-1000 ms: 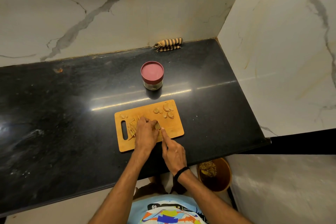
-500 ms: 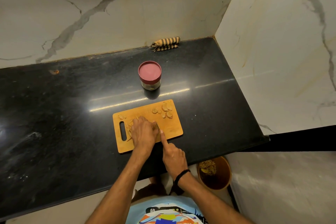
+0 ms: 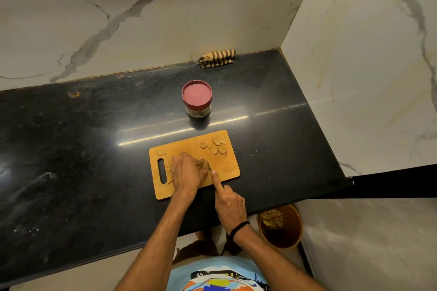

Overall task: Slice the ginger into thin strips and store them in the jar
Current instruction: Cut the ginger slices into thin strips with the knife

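Left grip [image 3: 186, 172]: fingers curled down on the ginger [image 3: 204, 165], pinning it to the cutting board [image 3: 227, 170]. Right grip [image 3: 229, 203]: closed round the knife [image 3: 209, 164], forefinger along its spine. I logged both where they were a second before. Slices [image 3: 218, 145] lay at the board's far corner. Jar [image 3: 197, 98] stood lidded on the surface [image 3: 94, 149] behind.

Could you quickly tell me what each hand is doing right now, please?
Left hand: fingers curled over the ginger, holding it down.
Right hand: grips the knife, forefinger along the blade.
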